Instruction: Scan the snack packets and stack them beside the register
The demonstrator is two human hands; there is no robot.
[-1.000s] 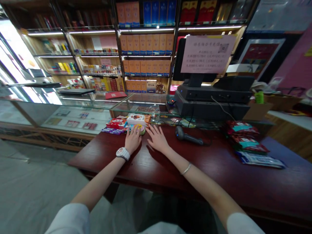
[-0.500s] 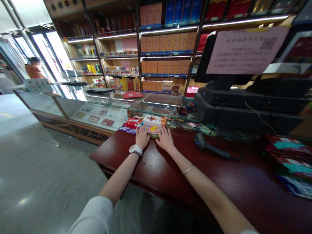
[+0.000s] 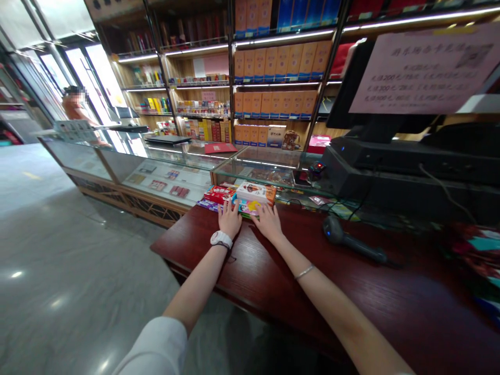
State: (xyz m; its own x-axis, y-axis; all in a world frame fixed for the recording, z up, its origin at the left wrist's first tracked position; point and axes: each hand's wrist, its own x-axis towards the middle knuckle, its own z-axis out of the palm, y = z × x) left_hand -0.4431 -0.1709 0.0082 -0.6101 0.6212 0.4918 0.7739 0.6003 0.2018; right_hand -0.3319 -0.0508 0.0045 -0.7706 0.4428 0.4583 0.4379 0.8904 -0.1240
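Note:
Small snack packages lie together at the far edge of the dark red wooden table. Among them are a red box, a white and orange box, purple packs and a pink pack with a yellow patch. My left hand rests with fingers stretched forward against the left end of the pink pack. Against its right end lies my right hand, fingers extended and apart. Both palms face down, and parts of the packs are hidden beneath the fingers.
A barcode scanner lies on the table to the right, below a monitor with a pink notice. Colourful packages sit at the right edge. Beyond the table runs a glass display counter; a person is at its far left.
The view has swung right-to-left slightly, so the scene sits further right in the picture. Both hands stay at the packages, with the pink pack a little more exposed between them.

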